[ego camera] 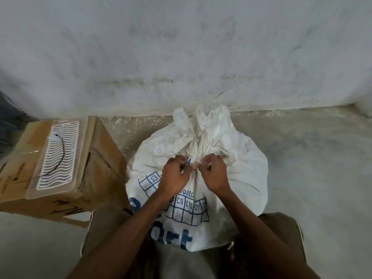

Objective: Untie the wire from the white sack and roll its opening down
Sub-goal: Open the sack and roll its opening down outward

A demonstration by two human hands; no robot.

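Observation:
A full white sack (237, 168) with blue printed squares and letters stands on the floor between my knees. Its gathered neck (198, 143) is bunched shut, with loose fabric flaring above it toward the wall. A thin wire (192, 167) crosses the neck between my two hands. My left hand (175, 176) pinches the wire at the left of the neck. At the right of the neck my right hand (214, 174) pinches the other end. The knot itself is mostly hidden by my fingers.
A cardboard box (96, 164) stands to the left of the sack, with a clear plastic tray (58, 156) on top and a black cable (60, 156) lying across it. A grey wall (181, 57) rises just behind the sack. Concrete floor (312, 158) lies to the right.

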